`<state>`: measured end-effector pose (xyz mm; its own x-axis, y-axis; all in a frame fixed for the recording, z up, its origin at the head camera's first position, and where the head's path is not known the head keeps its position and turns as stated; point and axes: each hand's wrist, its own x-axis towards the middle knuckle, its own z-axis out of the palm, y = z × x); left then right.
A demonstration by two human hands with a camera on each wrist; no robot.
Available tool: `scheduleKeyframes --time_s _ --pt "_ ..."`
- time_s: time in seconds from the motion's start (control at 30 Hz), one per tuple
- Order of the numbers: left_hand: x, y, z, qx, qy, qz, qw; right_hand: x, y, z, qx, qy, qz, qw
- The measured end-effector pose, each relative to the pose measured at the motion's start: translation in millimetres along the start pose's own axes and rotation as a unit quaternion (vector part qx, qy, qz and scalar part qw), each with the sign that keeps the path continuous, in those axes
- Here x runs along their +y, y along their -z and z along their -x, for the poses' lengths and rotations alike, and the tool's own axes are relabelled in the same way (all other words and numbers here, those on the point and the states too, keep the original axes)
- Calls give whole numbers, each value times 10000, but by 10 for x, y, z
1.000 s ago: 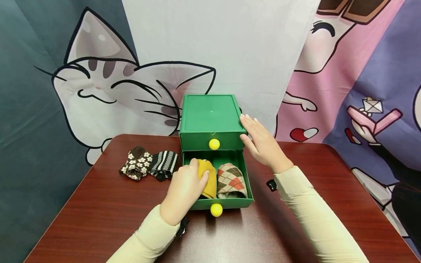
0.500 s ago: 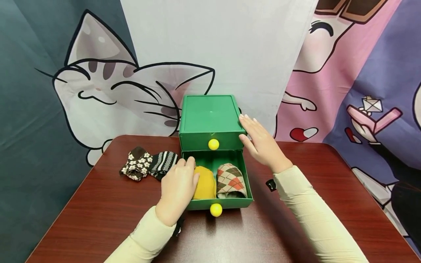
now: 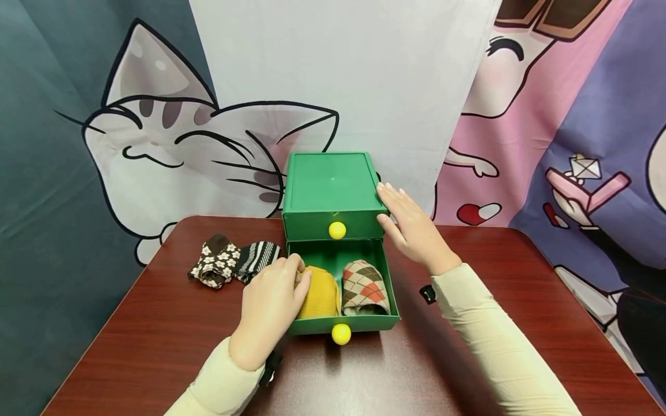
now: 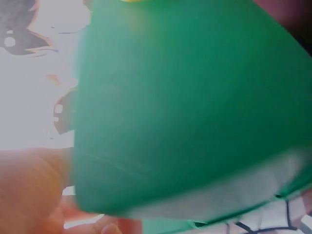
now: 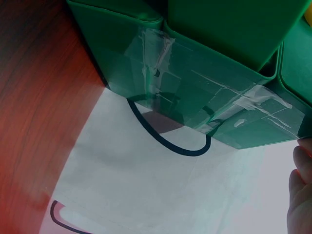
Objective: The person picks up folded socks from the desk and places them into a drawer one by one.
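In the head view, a small green drawer cabinet (image 3: 333,182) has its lower drawer (image 3: 359,325) pulled out. A yellow folded sock (image 3: 321,293) lies on the drawer's left side, beside an argyle folded sock (image 3: 365,289) on the right. My left hand (image 3: 270,306) reaches over the left wall with curled fingers and thumb, pinching the yellow sock's left edge; the fingertips are partly hidden. My right hand (image 3: 413,228) rests with straight fingers against the cabinet's upper right edge. In the left wrist view, the green wall (image 4: 190,107) hides most of the left hand (image 4: 29,190).
A brown flowered sock bundle (image 3: 215,263) and a black-and-white patterned one (image 3: 257,259) lie on the brown table (image 3: 156,341), left of the cabinet. Yellow knobs (image 3: 341,334) mark the drawer fronts. A printed cloth (image 3: 395,86) hangs behind the table.
My left hand has drawn back leftward from atop the yellow sock to its left edge. The sock now spreads farther left in the drawer. My right hand has stayed in place.
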<state>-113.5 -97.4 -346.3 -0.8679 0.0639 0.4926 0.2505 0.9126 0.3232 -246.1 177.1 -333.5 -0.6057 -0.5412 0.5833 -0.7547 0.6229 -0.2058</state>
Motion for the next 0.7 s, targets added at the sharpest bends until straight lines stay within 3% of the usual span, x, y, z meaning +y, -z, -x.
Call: scheduleKeyframes --time_s 0.1,0.2,0.33,0.43,0.5,0.57,0.7 --pt "75 96 62 154 -116 428 9989 3 -9 0 1 -3 -6 10000" --pt "140 172 133 421 -439 913 9940 4 -11 -2 26 1 -1 10000" --pt "185 217 240 762 -1262 1494 9777 3 -5 1 26 -8 -30 10000" --pt "205 201 340 814 -1841 1735 9641 7 -2 14 9 -52 -53 10000" --pt "216 176 416 673 -1981 1784 9615 12 1 25 12 -85 -60 9999" --pt "220 150 495 414 -1871 1770 9654 15 4 27 8 -91 -62 9999" --pt "199 106 622 -654 -1138 1924 9725 25 -9 3 -49 -55 -63 10000"
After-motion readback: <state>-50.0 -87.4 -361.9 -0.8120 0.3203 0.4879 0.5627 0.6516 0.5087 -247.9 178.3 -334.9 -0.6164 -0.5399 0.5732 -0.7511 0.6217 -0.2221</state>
